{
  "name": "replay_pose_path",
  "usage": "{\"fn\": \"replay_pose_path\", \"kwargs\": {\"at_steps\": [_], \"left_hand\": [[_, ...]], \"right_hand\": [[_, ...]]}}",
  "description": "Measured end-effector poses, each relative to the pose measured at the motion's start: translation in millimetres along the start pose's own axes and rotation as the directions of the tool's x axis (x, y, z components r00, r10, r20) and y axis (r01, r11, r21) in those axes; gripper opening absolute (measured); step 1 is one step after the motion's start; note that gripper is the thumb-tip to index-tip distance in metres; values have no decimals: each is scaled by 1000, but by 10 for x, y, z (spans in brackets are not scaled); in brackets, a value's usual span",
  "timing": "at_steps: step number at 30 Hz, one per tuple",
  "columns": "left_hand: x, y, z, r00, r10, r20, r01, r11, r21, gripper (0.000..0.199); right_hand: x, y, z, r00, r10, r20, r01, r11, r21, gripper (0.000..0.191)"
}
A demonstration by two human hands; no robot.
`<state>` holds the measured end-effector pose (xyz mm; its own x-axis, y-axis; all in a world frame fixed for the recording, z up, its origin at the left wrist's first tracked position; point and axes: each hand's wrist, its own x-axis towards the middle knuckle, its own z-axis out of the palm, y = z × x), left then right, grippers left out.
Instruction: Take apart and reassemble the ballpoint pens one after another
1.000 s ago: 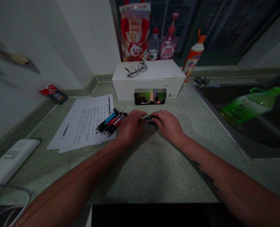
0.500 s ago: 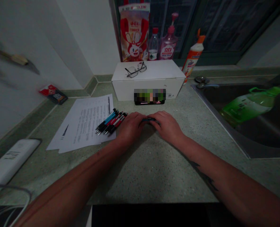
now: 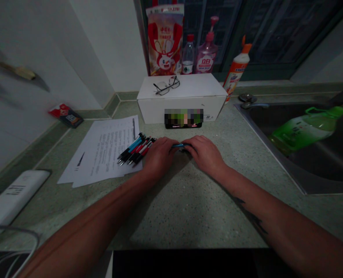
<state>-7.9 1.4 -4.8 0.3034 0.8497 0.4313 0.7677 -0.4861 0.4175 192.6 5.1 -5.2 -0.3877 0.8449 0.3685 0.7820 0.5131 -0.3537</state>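
Between my two hands, just above the counter, a slim blue and black pen (image 3: 177, 145) lies level. The fingers of my left hand (image 3: 160, 154) are closed on its left end, and those of my right hand (image 3: 205, 154) on its right end. Both fingertips and pen ends are partly hidden. A small dark piece shows below the pen, too unclear to name. Close by my left hand, several pens (image 3: 135, 150) in black, blue and red lie bunched on printed sheets of paper (image 3: 102, 144).
A white box (image 3: 180, 100) stands behind my hands, with eyeglasses (image 3: 167, 85) on top and a phone (image 3: 183, 125) leaning on its front. The sink (image 3: 319, 166) at right holds a green bottle (image 3: 304, 131). A white power strip (image 3: 17, 197) lies at left.
The pen's blue part now shows between my hands, where it looked mostly dark before. Both hands stay in nearly the same place.
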Motion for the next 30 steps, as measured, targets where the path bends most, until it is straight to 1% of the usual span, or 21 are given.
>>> {"fn": "replay_pose_path", "kwargs": {"at_steps": [3,7,12,17,24,30], "left_hand": [[-6,-21,18,1000,-11,5,11,1000,-22,18],[-2,-27,16,999,-19,28,19,1000,-13,17],[11,-15,0,999,-26,42,27,999,-32,19],[19,2,-13,999,-26,28,27,999,-39,19],[40,12,-44,998,-41,47,44,996,-77,20],[32,-21,-8,999,-32,28,35,995,-98,20]], "right_hand": [[4,12,7,1000,0,4,0,1000,-7,29],[4,24,12,1000,-6,11,6,1000,-15,29],[0,14,-9,1000,-14,-5,14,1000,-9,29],[1,-4,-35,1000,-8,-14,8,1000,-18,30],[5,-19,-70,1000,-14,-16,13,1000,-29,29],[-3,-19,-60,1000,-4,-19,3,1000,-12,30]]}}
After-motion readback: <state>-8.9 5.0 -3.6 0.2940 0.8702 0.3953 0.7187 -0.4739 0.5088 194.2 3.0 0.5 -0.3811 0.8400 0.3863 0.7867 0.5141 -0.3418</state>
